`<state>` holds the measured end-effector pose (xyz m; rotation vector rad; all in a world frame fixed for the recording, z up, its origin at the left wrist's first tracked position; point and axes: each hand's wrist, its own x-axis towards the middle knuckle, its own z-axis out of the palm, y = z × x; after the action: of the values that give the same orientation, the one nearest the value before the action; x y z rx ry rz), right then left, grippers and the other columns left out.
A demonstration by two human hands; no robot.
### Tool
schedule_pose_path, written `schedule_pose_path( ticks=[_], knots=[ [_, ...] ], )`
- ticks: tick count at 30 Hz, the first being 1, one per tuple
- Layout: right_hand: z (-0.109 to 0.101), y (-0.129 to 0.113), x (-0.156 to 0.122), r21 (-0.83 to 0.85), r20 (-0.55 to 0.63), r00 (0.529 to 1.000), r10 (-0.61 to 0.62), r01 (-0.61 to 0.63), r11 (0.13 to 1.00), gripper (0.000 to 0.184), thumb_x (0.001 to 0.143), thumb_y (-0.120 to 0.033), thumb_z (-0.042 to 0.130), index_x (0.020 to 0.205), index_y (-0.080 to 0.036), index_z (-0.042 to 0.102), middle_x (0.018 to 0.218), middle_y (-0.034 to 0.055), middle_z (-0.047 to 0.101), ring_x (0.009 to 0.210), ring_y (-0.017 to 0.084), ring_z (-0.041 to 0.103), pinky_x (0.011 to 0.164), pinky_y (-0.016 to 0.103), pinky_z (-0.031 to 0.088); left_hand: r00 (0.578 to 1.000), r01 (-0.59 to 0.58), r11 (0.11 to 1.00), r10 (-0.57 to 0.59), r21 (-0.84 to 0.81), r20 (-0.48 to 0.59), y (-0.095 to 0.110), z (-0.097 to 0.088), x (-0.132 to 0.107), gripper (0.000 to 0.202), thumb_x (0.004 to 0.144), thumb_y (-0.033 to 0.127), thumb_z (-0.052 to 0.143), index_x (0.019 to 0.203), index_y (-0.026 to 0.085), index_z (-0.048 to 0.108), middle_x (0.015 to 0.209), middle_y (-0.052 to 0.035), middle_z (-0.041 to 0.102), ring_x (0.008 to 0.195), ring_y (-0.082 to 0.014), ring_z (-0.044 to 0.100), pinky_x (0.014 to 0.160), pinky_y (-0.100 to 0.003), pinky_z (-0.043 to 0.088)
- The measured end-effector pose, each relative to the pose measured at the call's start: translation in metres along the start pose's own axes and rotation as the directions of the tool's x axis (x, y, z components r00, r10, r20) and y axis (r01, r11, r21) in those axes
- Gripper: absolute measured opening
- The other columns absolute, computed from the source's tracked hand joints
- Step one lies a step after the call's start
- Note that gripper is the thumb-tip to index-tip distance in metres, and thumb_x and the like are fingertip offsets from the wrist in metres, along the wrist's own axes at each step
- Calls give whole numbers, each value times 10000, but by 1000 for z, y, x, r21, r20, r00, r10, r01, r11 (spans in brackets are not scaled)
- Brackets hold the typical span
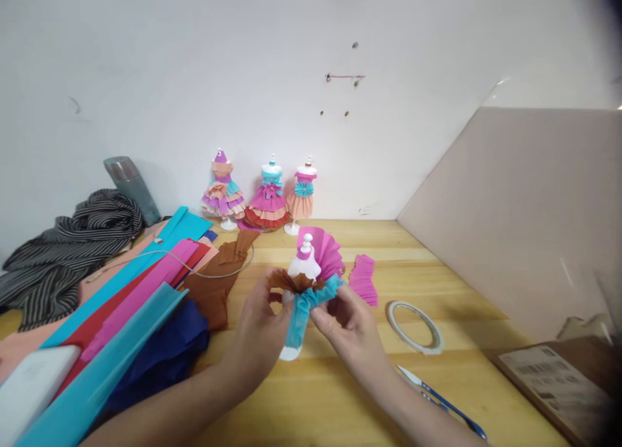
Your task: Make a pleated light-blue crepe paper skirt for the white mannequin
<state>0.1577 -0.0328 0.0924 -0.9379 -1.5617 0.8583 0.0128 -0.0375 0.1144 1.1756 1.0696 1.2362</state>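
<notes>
A small white mannequin doll form (304, 263) stands on the wooden table (340, 395), with brown crepe paper and a pleated pink paper fan around its waist. My left hand (260, 327) grips the form and the brown paper from the left. On the right, my right hand (347, 324) pinches a turquoise crepe paper strip (304, 308) against the waist, and the strip hangs down to the form's base. Both hands are closed.
Three finished paper-dressed doll forms (265, 194) stand by the wall. Long crepe paper sheets (131, 304) lie at the left, with a striped cloth (68, 246) and a grey bottle (131, 188). A tape roll (415, 327), scissors (442, 405), pleated pink paper (364, 278) and a cardboard box (554, 382) lie right.
</notes>
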Motion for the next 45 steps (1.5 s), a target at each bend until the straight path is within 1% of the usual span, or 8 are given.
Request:
schedule_pose_path(
  ticks=[3, 5, 12, 19, 28, 34, 40, 45],
  knots=[
    [-2, -1, 0, -147, -17, 995, -99, 96, 985, 149, 814, -342, 616, 796, -204, 562, 717, 1, 517, 653, 153, 485, 575, 273, 413, 997, -14, 996, 21, 92, -77, 7, 0, -2, 205, 693, 292, 676, 859, 184, 622, 856, -42, 692, 723, -196, 602, 700, -310, 473],
    [-2, -2, 1, -189, -15, 990, -139, 134, 973, 113, 811, -308, 611, 860, -210, 584, 772, 14, 564, 695, 167, 506, 620, 291, 433, 997, 15, 998, -11, 56, -74, 10, -1, -2, 230, 685, 308, 686, 876, 191, 634, 833, -25, 693, 730, -196, 619, 688, -302, 485],
    [-1, 0, -1, -190, -7, 991, -137, 134, 973, 102, 804, -262, 602, 881, -209, 562, 807, 11, 576, 752, 171, 526, 685, 305, 439, 980, 98, 982, -67, -162, 187, 10, -2, 2, 364, 766, 470, 649, 964, 168, 701, 928, -68, 737, 904, -256, 664, 803, -335, 496],
    [-2, -3, -2, -172, 77, 995, -67, 79, 982, 184, 837, -379, 569, 855, -201, 527, 812, 23, 557, 763, 181, 513, 683, 317, 423, 969, 127, 964, -70, -235, 238, 1, -6, 6, 357, 796, 427, 661, 1067, 197, 699, 1038, -66, 723, 951, -248, 661, 798, -316, 512],
    [-9, -7, -1, -125, 79, 997, -21, 31, 992, 232, 916, -386, 445, 797, -196, 505, 743, 11, 501, 716, 169, 484, 655, 313, 382, 923, 243, 926, -129, -288, 361, -11, -10, 15, 388, 748, 439, 714, 1036, 179, 705, 949, -73, 724, 821, -213, 664, 687, -283, 518],
    [-8, -3, 0, -166, 84, 996, -14, 28, 986, 234, 884, -406, 487, 784, -196, 501, 735, 7, 501, 705, 167, 484, 647, 314, 386, 927, 277, 917, -176, -287, 332, -6, -8, 14, 409, 682, 469, 762, 972, 185, 717, 894, -62, 723, 770, -194, 658, 646, -268, 509],
    [-4, -5, 0, -161, 97, 995, 27, -11, 987, 256, 833, -443, 548, 847, -189, 532, 785, 28, 578, 731, 181, 522, 664, 324, 410, 931, 315, 918, -250, -241, 266, 4, -6, 12, 500, 573, 512, 806, 930, 171, 725, 887, -76, 722, 846, -254, 667, 704, -326, 527],
    [-5, -3, -1, -136, 101, 995, 15, -1, 991, 259, 864, -449, 481, 828, -195, 519, 776, 28, 555, 732, 179, 514, 659, 322, 409, 922, 328, 913, -253, -243, 293, -1, -8, 15, 486, 571, 484, 810, 943, 186, 719, 876, -74, 715, 840, -262, 660, 709, -342, 514]
  ],
)
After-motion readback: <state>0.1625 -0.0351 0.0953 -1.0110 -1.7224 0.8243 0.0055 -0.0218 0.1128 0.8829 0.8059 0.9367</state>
